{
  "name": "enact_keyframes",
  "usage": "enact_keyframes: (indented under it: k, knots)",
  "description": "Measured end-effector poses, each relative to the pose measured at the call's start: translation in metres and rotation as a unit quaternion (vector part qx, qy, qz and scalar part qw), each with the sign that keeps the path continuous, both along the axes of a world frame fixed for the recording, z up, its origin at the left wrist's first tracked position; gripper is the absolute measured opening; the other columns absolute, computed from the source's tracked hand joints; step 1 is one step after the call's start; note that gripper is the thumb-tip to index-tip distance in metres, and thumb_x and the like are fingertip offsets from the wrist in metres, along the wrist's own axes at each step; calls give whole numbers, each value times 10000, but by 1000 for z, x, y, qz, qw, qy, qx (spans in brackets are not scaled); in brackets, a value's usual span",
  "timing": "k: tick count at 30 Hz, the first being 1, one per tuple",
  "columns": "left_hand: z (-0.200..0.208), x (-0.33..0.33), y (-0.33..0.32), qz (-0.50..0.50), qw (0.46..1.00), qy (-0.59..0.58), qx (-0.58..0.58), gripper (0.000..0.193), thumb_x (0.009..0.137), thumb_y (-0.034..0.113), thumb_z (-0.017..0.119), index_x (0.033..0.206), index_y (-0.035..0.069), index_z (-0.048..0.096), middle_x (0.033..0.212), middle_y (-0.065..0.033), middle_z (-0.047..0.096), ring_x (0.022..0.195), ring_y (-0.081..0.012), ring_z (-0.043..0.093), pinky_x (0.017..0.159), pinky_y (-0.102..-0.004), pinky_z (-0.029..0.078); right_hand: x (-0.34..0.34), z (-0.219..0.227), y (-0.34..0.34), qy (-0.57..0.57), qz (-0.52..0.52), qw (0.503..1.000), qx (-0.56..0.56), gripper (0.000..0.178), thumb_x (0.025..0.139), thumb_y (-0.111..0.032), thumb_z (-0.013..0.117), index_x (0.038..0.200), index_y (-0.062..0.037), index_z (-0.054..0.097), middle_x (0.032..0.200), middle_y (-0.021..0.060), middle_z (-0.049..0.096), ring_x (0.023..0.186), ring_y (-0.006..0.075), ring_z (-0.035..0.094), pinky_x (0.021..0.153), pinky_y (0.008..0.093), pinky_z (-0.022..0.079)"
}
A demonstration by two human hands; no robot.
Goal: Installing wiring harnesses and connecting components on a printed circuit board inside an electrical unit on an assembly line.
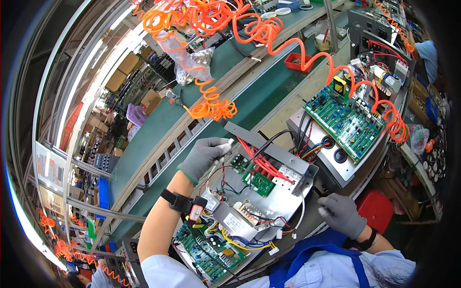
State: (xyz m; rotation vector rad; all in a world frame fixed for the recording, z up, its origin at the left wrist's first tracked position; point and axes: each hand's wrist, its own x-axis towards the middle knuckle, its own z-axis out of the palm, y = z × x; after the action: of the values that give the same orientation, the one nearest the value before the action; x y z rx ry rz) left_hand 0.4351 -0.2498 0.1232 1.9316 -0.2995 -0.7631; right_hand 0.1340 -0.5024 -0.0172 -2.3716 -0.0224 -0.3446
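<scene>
My left hand (205, 157), in a grey glove, pinches a small white piece (229, 143) that looks like a wire end. It is above the left edge of an open metal chassis (288, 204). Inside the chassis are a small green circuit board (259, 183), thick red wires (261, 161) and a white terminal block (247, 213). Loose white connectors (273, 250) hang at its near side, by a larger green circuit board (211, 254). My right hand (342, 215), also gloved, is curled closed right of the chassis; whatever its fingers hold is hidden.
Another unit with a big green circuit board (343, 122) stands at the right. Orange coiled air hoses (211, 103) dangle over the green conveyor (249, 103). A red tray (297, 62) sits farther back, and a red stool (376, 213) is right of my right hand.
</scene>
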Motion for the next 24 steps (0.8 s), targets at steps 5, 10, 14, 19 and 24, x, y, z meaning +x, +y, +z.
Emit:
enact_keyframes:
  k: [5, 10, 14, 19, 24]
  knots:
    - [-13, 10, -6, -133, 919, -223, 298, 270, 747, 252, 749, 920, 46, 732, 820, -89, 697, 693, -178, 643, 664, -347, 508, 3, -3, -2, 4, 2, 1000, 0, 203, 808, -173, 673, 999, -120, 628, 795, 94, 607, 685, 305, 621, 587, 414, 493]
    - [-26, -4, -39, -225, 774, -360, 471, 197, 777, 251, 634, 802, 75, 717, 808, -163, 679, 785, -356, 650, 673, -434, 509, 6, -1, -1, 24, 15, 1000, -3, 212, 804, -172, 674, 1002, -115, 627, 803, 91, 606, 702, 298, 621, 591, 409, 492]
    - [-35, -7, -49, -196, 765, -409, 457, 223, 794, 260, 618, 841, 56, 697, 822, -182, 675, 795, -375, 653, 689, -468, 513, 7, -1, 1, 17, 19, 1000, 9, 209, 804, -161, 670, 1001, -106, 626, 801, 91, 600, 703, 296, 615, 590, 405, 487]
    - [-30, -8, -57, -173, 780, -365, 478, 239, 792, 257, 608, 877, 50, 692, 832, -187, 675, 814, -380, 660, 709, -452, 530, 5, 3, 2, 23, 21, 999, -6, 213, 807, -163, 666, 1007, -97, 628, 795, 90, 594, 700, 293, 613, 588, 399, 485]
    - [-19, -14, -61, -189, 787, -371, 454, 261, 761, 273, 640, 887, 52, 696, 839, -186, 675, 820, -373, 660, 708, -448, 529, 5, 3, 0, 36, 24, 999, 0, 209, 816, -167, 665, 1010, -98, 631, 803, 87, 601, 696, 290, 616, 583, 395, 487]
